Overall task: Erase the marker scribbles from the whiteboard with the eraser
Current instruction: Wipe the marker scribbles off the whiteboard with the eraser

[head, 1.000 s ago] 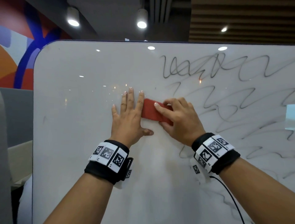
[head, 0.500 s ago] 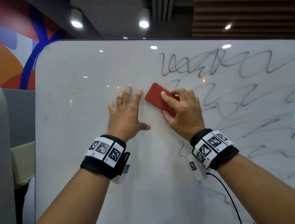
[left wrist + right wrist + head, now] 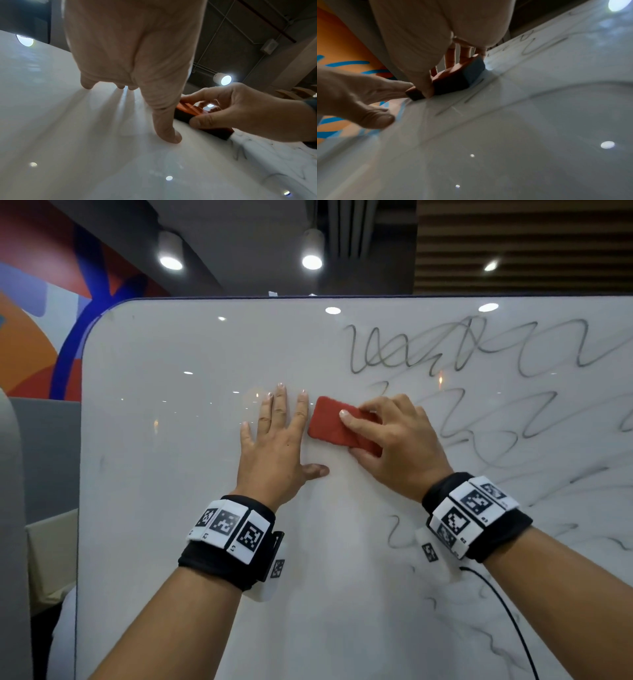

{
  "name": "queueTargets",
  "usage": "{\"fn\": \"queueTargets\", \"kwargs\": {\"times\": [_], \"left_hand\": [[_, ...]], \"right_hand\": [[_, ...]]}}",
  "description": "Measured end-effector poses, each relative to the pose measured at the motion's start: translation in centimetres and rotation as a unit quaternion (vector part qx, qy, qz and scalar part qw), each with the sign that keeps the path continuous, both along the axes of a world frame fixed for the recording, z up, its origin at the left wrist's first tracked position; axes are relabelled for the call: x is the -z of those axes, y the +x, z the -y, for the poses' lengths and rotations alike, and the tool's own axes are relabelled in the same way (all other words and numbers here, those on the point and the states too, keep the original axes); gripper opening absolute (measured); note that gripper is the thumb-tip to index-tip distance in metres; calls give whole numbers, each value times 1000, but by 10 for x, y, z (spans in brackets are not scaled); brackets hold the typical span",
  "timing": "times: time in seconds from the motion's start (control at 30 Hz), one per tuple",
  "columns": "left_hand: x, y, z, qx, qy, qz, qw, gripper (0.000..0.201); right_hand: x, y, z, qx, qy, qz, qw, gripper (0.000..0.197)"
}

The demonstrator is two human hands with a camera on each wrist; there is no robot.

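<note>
A red eraser with a dark felt base lies flat against the whiteboard, and my right hand grips it between thumb and fingers. The same eraser shows in the left wrist view and again as a dark block in the right wrist view. My left hand presses flat on the board just left of the eraser, fingers straight. Black marker scribbles cover the board's upper right and right side. Fainter scribbles sit below my right wrist.
The board's rounded left edge stands before a colourful wall mural. A black cable hangs from my right wrist band. Ceiling spotlights reflect on the glossy surface. Smudged marker residue lies at the lower right.
My right hand carried the eraser up and rightward, then back down toward the left hand, wiping the patch left of the scribbles. The left hand stayed pressed in place.
</note>
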State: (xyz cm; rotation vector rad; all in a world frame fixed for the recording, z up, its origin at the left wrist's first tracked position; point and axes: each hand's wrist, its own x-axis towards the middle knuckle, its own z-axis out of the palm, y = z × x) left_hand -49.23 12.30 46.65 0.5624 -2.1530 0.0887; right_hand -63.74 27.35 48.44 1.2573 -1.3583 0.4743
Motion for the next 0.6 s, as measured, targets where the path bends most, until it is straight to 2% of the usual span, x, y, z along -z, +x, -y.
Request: {"fn": "queueTargets", "kwargs": {"times": [0.1,0.17,0.3,0.37,0.43,0.5,0.6], "left_hand": [[-1,0,-1,-8,0,9,1000,116],[-1,1,-3,-5,5,6,1000,117],[0,1,-5,4,10,-10,1000,118],[0,1,-5,3,7,-8,1000,118],[1,0,-5,2,8,-5,1000,118],[1,0,-4,3,8,-6,1000,118],[2,1,-5,4,4,-6,1000,118]], "right_hand": [[-24,0,0,-11,-92,71,993,53],[-21,8,7,-15,-132,107,985,52],[-9,12,11,-2,-37,51,998,53],[-28,7,6,11,-48,45,998,53],[-47,6,5,11,-110,84,990,52],[-48,11,11,10,-139,102,985,51],[-37,16,15,12,-52,52,997,51]]}}
